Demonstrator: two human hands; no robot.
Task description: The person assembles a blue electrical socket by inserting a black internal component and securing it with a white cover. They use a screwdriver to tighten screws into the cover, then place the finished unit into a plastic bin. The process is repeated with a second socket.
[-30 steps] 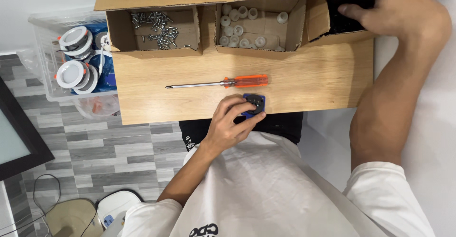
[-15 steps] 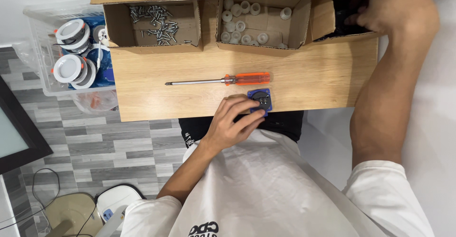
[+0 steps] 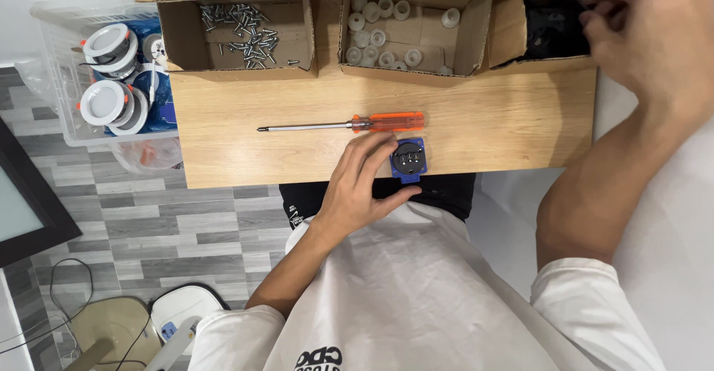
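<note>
Blue socket insert [image 3: 408, 159] now uncovered at table [image 3: 223, 155] edge, left hand [image 3: 357, 185] drawn back, fingers loosely pinching its side; right hand [image 3: 647, 29] deeper in black-parts box [image 3: 547, 25], grip hidden.

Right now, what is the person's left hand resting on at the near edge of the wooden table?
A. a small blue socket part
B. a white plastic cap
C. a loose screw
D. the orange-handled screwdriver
A: the left hand has its fingers on the small blue socket part at the table edge, while the screwdriver lies untouched just beyond it.
</note>
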